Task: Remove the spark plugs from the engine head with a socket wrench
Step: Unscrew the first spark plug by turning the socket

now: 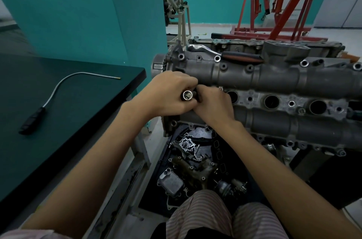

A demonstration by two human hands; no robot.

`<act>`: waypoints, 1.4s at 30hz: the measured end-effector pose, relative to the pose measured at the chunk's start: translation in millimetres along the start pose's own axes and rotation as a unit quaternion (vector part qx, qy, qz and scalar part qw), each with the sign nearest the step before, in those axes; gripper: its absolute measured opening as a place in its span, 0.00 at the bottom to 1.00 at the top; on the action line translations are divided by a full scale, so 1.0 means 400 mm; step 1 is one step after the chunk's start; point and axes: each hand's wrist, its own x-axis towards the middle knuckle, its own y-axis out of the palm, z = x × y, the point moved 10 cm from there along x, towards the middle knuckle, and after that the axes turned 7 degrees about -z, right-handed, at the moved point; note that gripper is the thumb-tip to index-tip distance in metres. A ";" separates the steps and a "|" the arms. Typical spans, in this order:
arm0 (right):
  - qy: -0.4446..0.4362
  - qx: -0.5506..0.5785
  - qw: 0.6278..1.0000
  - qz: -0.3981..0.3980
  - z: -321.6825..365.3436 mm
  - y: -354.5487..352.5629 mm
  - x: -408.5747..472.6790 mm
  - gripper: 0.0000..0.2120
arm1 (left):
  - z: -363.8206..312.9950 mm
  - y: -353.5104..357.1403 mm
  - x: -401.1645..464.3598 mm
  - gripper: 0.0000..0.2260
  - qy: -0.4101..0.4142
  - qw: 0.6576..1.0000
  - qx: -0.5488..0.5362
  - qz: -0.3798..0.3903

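Note:
The grey engine head (pixel 274 76) lies across the right half of the view, with three open round plug wells (pixel 271 101) in a row along its middle. My left hand (pixel 168 94) grips a shiny socket (pixel 187 95) over the head's left end, its square drive opening facing the camera. My right hand (pixel 213 103) sits right beside it, its fingertips pinching the dark part that sticks out of the socket's far side. My hands hide what lies under them, including any leftmost well. A chrome wrench handle (pixel 203 49) rests on the head's far edge.
A dark green table (pixel 68 101) on the left carries a flexible pick-up tool (pixel 45 105) with a black handle. Loose engine parts (pixel 188 160) fill a black tray below the head. A red engine crane (pixel 278 4) and a beige stand (pixel 180 13) stand behind.

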 end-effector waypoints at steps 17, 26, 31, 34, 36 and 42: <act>-0.010 -0.008 1.000 -0.020 0.008 -0.014 -0.001 0.10 | -0.007 -0.033 -0.029 0.17 0.054 0.984 0.011 -0.170; -0.013 0.021 0.999 -0.044 0.013 -0.027 -0.003 0.13 | 0.001 -0.038 -0.037 0.18 0.047 0.969 0.035 -0.241; -0.018 -0.007 0.999 -0.034 0.009 -0.015 -0.002 0.10 | -0.013 -0.044 -0.043 0.18 0.064 0.961 0.031 -0.266; -0.025 0.012 0.999 -0.035 0.011 -0.016 0.000 0.10 | -0.007 -0.038 -0.040 0.14 0.047 0.967 0.010 -0.249; -0.021 0.024 0.999 -0.043 0.016 -0.024 -0.001 0.13 | 0.001 -0.037 -0.042 0.15 0.039 0.966 0.011 -0.255; -0.010 0.021 0.999 -0.042 0.008 -0.024 -0.004 0.12 | -0.007 -0.046 -0.045 0.21 0.041 0.957 0.026 -0.285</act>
